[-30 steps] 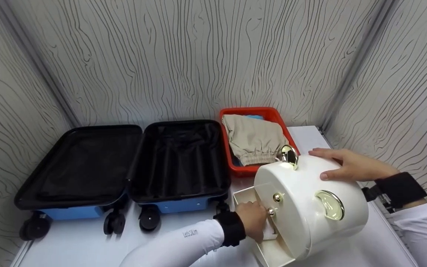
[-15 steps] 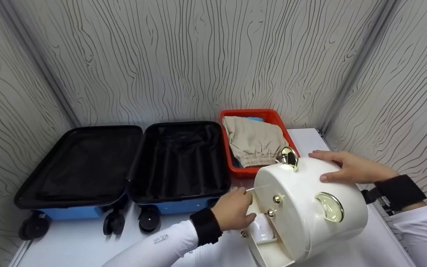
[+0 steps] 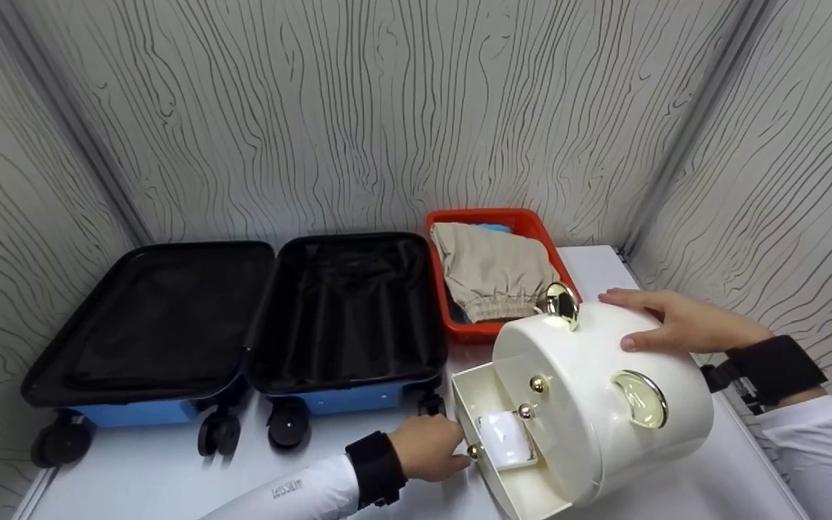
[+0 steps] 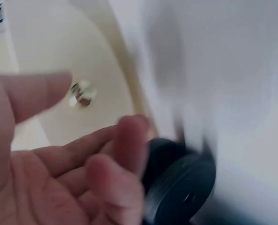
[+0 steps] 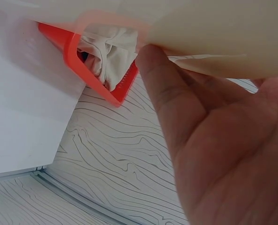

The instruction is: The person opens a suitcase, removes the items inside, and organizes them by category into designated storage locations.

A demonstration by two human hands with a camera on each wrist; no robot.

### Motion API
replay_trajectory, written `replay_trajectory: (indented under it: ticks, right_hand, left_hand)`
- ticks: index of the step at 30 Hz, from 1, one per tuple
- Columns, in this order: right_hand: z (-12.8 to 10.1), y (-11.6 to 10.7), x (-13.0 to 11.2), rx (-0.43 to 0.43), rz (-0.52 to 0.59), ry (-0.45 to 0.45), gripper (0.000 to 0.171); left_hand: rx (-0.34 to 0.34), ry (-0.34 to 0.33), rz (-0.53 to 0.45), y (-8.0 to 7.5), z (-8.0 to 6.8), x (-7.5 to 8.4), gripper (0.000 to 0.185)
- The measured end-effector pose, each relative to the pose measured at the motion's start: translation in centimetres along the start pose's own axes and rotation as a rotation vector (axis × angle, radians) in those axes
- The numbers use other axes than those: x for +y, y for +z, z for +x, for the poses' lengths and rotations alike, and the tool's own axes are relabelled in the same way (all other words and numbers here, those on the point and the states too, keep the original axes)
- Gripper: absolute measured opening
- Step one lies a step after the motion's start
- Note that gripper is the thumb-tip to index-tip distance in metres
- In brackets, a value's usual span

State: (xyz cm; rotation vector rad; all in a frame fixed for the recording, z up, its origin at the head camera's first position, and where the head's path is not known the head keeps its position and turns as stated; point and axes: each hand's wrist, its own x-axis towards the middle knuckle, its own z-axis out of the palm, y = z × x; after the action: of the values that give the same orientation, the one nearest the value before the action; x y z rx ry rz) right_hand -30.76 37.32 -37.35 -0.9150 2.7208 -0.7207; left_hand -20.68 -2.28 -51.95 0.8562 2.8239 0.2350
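The cream jewellery box (image 3: 604,404) is steadied on the bench (image 3: 170,477) by the flat, open right hand (image 3: 669,321); its drawer's gold knob (image 3: 472,452) is pinched by the left hand (image 3: 427,448)

Left hand (image 3: 427,448) low beside the cream jewellery box (image 3: 604,404), fingers loosely curled at a drawer knob, contact unclear. Right hand (image 3: 665,321) flat on the box's top, fingers straight.
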Motion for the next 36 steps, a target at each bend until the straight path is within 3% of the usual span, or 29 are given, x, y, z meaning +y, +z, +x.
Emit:
replay_trajectory:
  ticks: [7, 16, 20, 27, 36]
  right_hand:
    - [0.2, 0.1, -0.1, -0.007, -0.010, 0.008, 0.067]
    - [-0.1, 0.0, -0.1, -0.001, -0.003, 0.003, 0.068]
    - [0.0, 0.0, 0.0, -0.002, -0.006, 0.000, 0.067]
    - [0.2, 0.0, 0.1, 0.002, -0.019, -0.014, 0.067]
    - [0.2, -0.1, 0.0, 0.003, -0.025, -0.008, 0.067]
  left_hand:
    - [0.120, 0.072, -0.112, 1.5, 0.5, 0.3, 0.025]
    - [0.192, 0.110, -0.176, 2.4, 1.8, 0.8, 0.035]
    - [0.183, 0.129, -0.203, 2.5, 2.8, 1.3, 0.038]
    - [0.183, 0.077, -0.195, 2.0, 4.0, 2.6, 0.040]
    - [0.162, 0.095, -0.209, 1.9, 5.0, 3.1, 0.046]
